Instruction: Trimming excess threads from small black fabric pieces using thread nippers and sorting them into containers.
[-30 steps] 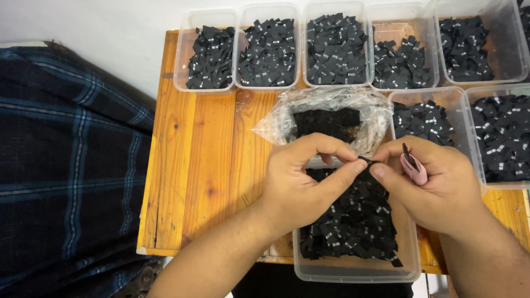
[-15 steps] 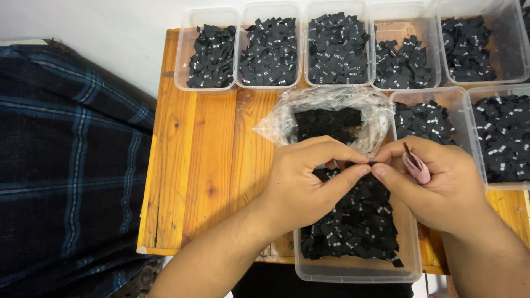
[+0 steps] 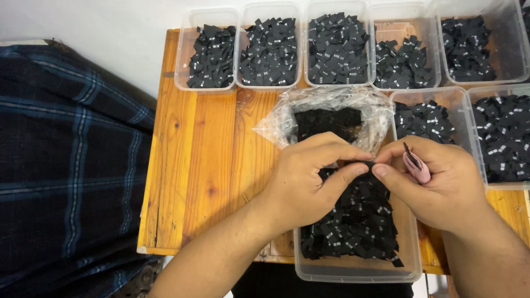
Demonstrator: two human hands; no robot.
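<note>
Both hands held close together over a clear plastic tub full of small black fabric labels, at the near edge of the wooden surface. Placed low above this tub, probably so that any dropped label falls back into the heap.

Left hand: grip narrow, thumb and forefinger nearly closed, tips meeting the tips of the right hand at one spot. Something small and dark seems pinched there, likely a single label, but too small to tell for sure. Right hand: thumb pressed forward to that same spot, and a small pink tool with a dark tip tucked between the other fingers, kept ready but out of the way.

Just behind the hands, an open clear plastic bag with more black labels inside. Further back and to the right, a row of similar clear tubs, each with its own heap of labels, side by side, seemingly kept as separate lots. On the left, a dark blue checked cloth beside the surface.
</note>
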